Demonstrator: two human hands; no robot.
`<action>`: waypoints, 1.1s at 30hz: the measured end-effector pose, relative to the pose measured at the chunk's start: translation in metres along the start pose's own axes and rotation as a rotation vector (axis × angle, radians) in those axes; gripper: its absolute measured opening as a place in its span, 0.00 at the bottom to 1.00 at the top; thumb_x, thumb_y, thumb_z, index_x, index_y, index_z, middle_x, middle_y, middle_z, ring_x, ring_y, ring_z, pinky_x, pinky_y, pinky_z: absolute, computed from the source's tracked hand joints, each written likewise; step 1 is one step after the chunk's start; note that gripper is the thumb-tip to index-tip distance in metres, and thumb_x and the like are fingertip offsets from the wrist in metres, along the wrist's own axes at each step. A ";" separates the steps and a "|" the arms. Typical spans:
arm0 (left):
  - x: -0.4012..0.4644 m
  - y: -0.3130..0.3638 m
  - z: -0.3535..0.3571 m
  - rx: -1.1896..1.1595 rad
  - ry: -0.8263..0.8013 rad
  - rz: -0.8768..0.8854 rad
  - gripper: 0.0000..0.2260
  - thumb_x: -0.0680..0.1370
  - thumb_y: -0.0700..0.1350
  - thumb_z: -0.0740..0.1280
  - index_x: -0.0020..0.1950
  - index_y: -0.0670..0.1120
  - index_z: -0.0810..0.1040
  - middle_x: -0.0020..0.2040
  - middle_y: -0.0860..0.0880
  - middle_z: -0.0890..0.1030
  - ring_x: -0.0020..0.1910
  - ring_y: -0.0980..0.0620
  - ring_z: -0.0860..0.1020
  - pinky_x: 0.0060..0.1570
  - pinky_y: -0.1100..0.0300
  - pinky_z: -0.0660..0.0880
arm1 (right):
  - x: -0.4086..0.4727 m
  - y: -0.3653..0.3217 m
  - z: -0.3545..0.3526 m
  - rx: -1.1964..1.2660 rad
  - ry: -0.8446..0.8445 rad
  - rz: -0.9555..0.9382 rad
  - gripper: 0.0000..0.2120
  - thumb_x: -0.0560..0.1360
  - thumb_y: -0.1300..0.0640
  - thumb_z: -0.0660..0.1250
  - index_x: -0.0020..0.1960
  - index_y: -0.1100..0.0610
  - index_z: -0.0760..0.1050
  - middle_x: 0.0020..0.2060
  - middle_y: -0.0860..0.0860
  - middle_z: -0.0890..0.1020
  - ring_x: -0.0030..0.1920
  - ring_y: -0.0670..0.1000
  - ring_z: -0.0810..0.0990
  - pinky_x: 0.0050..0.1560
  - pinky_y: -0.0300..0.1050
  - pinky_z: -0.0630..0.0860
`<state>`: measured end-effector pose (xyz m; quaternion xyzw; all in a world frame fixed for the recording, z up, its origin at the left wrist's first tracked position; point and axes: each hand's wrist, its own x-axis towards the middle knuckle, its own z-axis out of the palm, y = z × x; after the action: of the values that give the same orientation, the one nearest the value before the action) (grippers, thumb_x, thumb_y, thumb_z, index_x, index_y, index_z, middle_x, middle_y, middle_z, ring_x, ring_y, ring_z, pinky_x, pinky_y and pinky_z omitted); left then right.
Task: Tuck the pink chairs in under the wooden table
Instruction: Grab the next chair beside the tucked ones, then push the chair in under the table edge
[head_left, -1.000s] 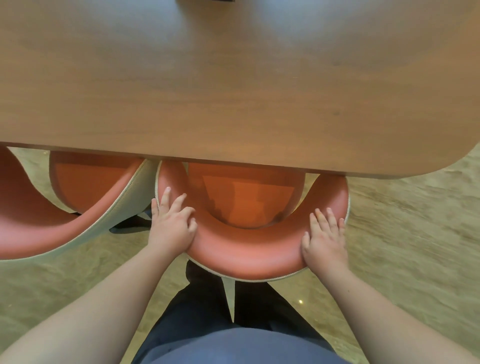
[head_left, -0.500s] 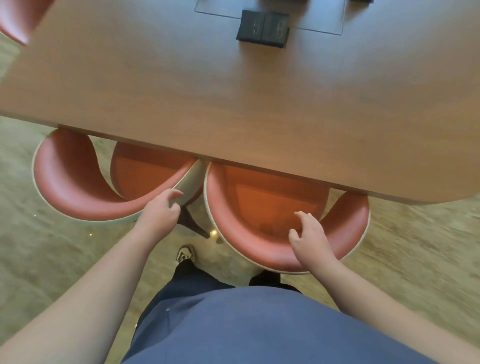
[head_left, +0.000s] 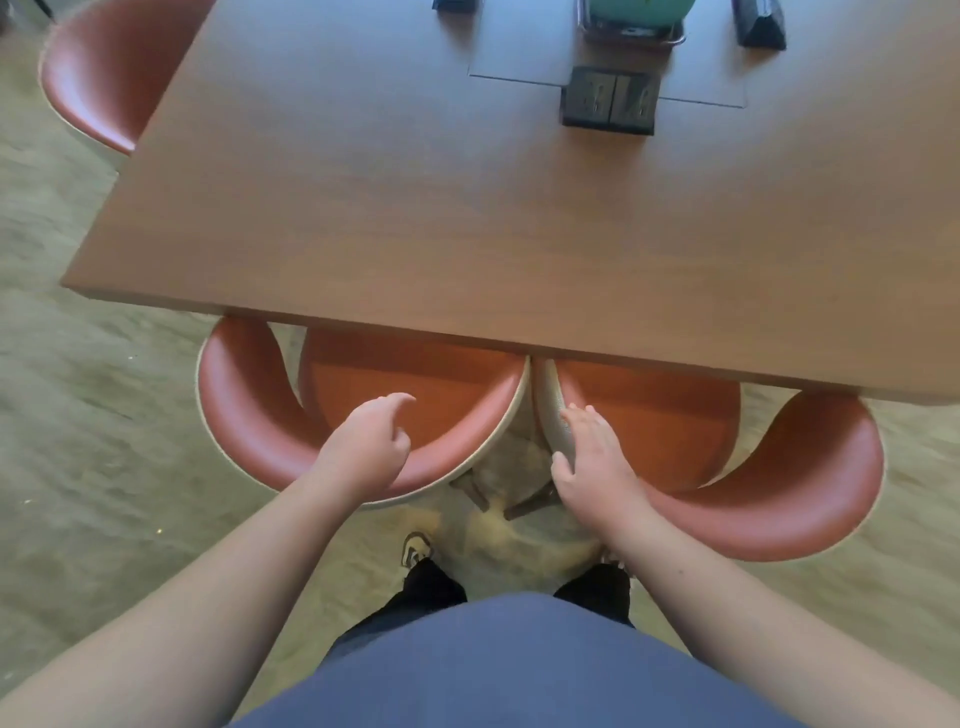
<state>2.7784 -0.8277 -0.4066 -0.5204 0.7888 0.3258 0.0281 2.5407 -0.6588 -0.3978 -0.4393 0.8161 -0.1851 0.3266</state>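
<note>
- head view: two pink chairs sit side by side at the near edge of the wooden table (head_left: 415, 218), front parts of both seats under the tabletop, curved backs sticking out toward the person.
- left chair (head_left: 249, 415) and right chair (head_left: 779, 493) nearly touch where their arms meet.
- left hand (head_left: 366, 449) is over the back rim of the left chair, fingers loosely curled, index finger poking out over the seat, not gripping anything.
- right hand (head_left: 595, 457) lies flat on the right chair's pale outer edge, fingers together, pressed against it.
- a third pink chair (head_left: 98, 78) is at the far left corner.
- black socket box (head_left: 610, 101) sits on the tabletop.
</note>
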 end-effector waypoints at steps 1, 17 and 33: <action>0.000 -0.009 -0.010 0.003 0.002 0.005 0.23 0.78 0.40 0.60 0.73 0.53 0.72 0.62 0.48 0.81 0.43 0.49 0.79 0.39 0.59 0.69 | 0.001 -0.015 0.009 -0.014 0.000 -0.008 0.28 0.81 0.56 0.59 0.80 0.55 0.59 0.81 0.51 0.61 0.82 0.49 0.50 0.76 0.42 0.46; -0.010 -0.090 -0.082 0.027 0.094 -0.157 0.24 0.77 0.38 0.60 0.73 0.47 0.73 0.66 0.45 0.80 0.63 0.45 0.77 0.57 0.51 0.75 | 0.008 -0.053 0.046 -0.068 -0.089 -0.022 0.29 0.82 0.57 0.58 0.82 0.55 0.56 0.81 0.51 0.60 0.82 0.49 0.51 0.78 0.44 0.48; 0.086 -0.226 -0.128 -0.158 0.027 -0.379 0.33 0.77 0.40 0.66 0.81 0.44 0.61 0.79 0.41 0.67 0.76 0.40 0.66 0.73 0.46 0.64 | 0.084 -0.078 0.098 0.075 -0.028 0.617 0.34 0.81 0.52 0.59 0.83 0.58 0.49 0.83 0.54 0.55 0.81 0.56 0.56 0.77 0.53 0.57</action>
<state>2.9668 -1.0226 -0.4486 -0.6643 0.6492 0.3686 0.0375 2.6215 -0.7734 -0.4529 -0.1611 0.8990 -0.1010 0.3945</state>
